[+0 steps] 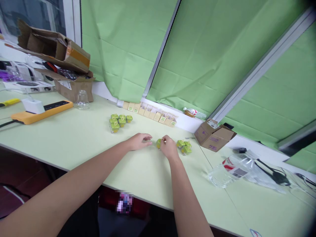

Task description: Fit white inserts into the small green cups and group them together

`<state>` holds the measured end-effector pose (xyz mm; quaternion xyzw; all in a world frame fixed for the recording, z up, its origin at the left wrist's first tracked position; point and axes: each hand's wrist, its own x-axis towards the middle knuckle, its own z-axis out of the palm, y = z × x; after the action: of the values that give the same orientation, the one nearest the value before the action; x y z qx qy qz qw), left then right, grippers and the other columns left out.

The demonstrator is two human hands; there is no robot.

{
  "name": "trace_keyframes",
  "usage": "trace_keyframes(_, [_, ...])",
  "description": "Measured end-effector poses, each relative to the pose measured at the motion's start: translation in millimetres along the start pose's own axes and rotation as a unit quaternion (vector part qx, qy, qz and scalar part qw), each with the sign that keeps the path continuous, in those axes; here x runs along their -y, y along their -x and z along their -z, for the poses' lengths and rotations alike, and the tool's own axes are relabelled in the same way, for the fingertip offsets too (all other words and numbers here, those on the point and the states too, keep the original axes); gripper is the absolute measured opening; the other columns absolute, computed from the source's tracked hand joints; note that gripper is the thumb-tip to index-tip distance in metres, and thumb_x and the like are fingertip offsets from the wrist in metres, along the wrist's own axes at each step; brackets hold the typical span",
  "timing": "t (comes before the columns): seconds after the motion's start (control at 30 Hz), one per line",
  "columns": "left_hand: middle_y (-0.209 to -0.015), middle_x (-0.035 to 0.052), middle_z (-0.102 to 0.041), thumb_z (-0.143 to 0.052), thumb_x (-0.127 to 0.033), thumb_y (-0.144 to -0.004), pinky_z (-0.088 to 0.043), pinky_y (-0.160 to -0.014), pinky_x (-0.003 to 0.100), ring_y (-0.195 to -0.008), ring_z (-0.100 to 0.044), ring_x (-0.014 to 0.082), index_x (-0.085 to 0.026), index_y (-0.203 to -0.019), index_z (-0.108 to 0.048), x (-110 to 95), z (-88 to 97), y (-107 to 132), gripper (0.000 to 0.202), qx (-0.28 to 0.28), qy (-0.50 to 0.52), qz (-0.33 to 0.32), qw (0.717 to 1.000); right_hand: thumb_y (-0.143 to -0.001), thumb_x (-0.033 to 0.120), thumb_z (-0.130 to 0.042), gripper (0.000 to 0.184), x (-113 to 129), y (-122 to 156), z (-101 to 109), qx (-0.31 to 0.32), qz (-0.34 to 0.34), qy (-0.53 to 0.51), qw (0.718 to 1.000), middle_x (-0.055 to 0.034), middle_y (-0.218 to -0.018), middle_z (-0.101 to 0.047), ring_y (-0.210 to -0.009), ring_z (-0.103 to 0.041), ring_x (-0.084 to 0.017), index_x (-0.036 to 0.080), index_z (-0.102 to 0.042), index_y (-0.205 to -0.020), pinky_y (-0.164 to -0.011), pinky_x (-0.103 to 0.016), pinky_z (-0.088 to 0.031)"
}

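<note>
My right hand [169, 147] rests on the pale green table [74, 138] with its fingers closed around a small green-capped item [158, 143]. My left hand [139, 141] lies just to its left, fingers curled loosely with the tips pointing at that item; nothing shows inside it. Right of my right hand sit two or three more green-capped items [184, 146]. A larger cluster of several green-capped items [119, 121] stands farther back and left. A row of small tan boxes [150, 113] lines the wall under the green curtain.
An open brown carton [214, 135] sits at the right, with clear plastic bags [234, 169] and a black cable [274, 174] beyond it. At the far left lie an orange flat device [41, 112], a clear jar [82, 99] and stacked cardboard boxes [56, 52].
</note>
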<state>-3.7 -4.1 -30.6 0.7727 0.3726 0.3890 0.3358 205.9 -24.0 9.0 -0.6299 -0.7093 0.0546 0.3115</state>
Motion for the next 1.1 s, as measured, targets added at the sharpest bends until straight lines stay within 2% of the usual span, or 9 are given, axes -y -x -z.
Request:
trace_keyframes(0.07, [-0.115,0.0083,-0.071,-0.063,-0.048,-0.082,-0.049,-0.095,0.035,-0.106,-0.065,0.0241,-0.020,-0.114,-0.068,1.5,1.0,-0.3,0.043,0.006,-0.013,0.005,1.000,-0.088,0.023,-0.044,0.020,-6.6,-0.7,11.6,-0.009,-0.053,0.096,0.994,-0.0127,-0.090,-0.069,-0.083,-0.063,-0.025,0.020,-0.063,-0.092,-0.068,-0.033,-0.041])
trace_keyframes(0.17, [-0.105,0.0074,-0.073,-0.061,-0.046,-0.082,-0.050,-0.091,0.034,-0.098,-0.067,0.0236,-0.019,-0.102,-0.071,0.2,2.4,-0.2,0.035,0.008,-0.032,0.006,0.999,-0.089,0.019,-0.040,0.026,-14.9,-1.1,25.1,-0.012,-0.126,0.163,0.979,-0.0179,-0.098,-0.069,-0.089,-0.064,-0.029,0.017,-0.064,-0.098,-0.068,-0.035,-0.041])
trace_keyframes(0.37, [-0.103,0.0072,-0.073,-0.061,-0.043,-0.082,-0.050,-0.088,0.033,-0.094,-0.067,0.0233,-0.019,-0.099,-0.072,-4.2,4.3,0.9,0.032,0.013,-0.049,-0.001,0.999,-0.084,0.019,-0.047,0.028,-26.2,-0.3,40.9,-0.023,-0.223,0.180,0.958,-0.0228,-0.103,-0.068,-0.094,-0.067,-0.034,0.014,-0.066,-0.104,-0.070,-0.038,-0.045])
trace_keyframes(0.53, [-0.105,0.0069,-0.073,-0.059,-0.042,-0.083,-0.049,-0.090,0.032,-0.096,-0.066,0.0223,-0.018,-0.101,-0.071,-7.8,6.4,2.1,0.032,0.025,-0.065,-0.001,0.998,-0.080,0.028,-0.053,0.029,-39.5,-1.6,52.4,-0.025,-0.283,0.191,0.940,-0.0191,-0.104,-0.070,-0.099,-0.066,-0.033,0.017,-0.068,-0.103,-0.073,-0.037,-0.047])
trace_keyframes(0.73, [-0.106,0.0065,-0.072,-0.058,-0.043,-0.083,-0.049,-0.090,0.031,-0.098,-0.066,0.0219,-0.018,-0.101,-0.071,-9.4,7.7,2.5,0.032,0.028,-0.079,-0.001,0.996,-0.079,0.029,-0.053,0.025,-58.4,-2.3,58.6,-0.063,-0.277,0.172,0.943,-0.0120,-0.100,-0.072,-0.094,-0.065,-0.028,0.023,-0.072,-0.092,-0.071,-0.032,-0.046])
trace_keyframes(0.9, [-0.107,0.0069,-0.071,-0.057,-0.040,-0.085,-0.050,-0.089,0.032,-0.097,-0.065,0.0219,-0.019,-0.104,-0.070,-5.7,5.4,1.3,0.031,0.028,-0.106,-0.017,0.994,-0.079,0.031,-0.055,0.024,-67.2,-2.7,60.0,-0.074,-0.278,0.151,0.946,-0.0132,-0.097,-0.071,-0.090,-0.064,-0.029,0.022,-0.072,-0.093,-0.070,-0.034,-0.045])
trace_keyframes(1.0, [-0.114,0.0084,-0.068,-0.055,-0.036,-0.087,-0.048,-0.097,0.036,-0.107,-0.061,0.0240,-0.019,-0.105,-0.069,-5.5,9.2,-1.6,0.029,-0.022,-0.175,-0.051,0.983,-0.079,0.028,-0.054,0.032,-58.0,-3.5,53.7,-0.152,-0.242,0.146,0.947,-0.0175,-0.104,-0.066,-0.094,-0.062,-0.031,0.017,-0.069,-0.105,-0.076,-0.037,-0.045])
trace_keyframes(1.1, [-0.128,0.0100,-0.061,-0.053,-0.030,-0.088,-0.037,-0.111,0.041,-0.124,-0.049,0.0266,-0.019,-0.105,-0.068,-8.7,24.8,-3.8,0.026,-0.133,-0.274,-0.068,0.950,-0.083,0.028,-0.050,0.035,-34.7,-3.1,36.4,-0.261,-0.116,0.118,0.951,-0.0170,-0.108,-0.063,-0.100,-0.059,-0.030,0.014,-0.064,-0.112,-0.084,-0.038,-0.044])
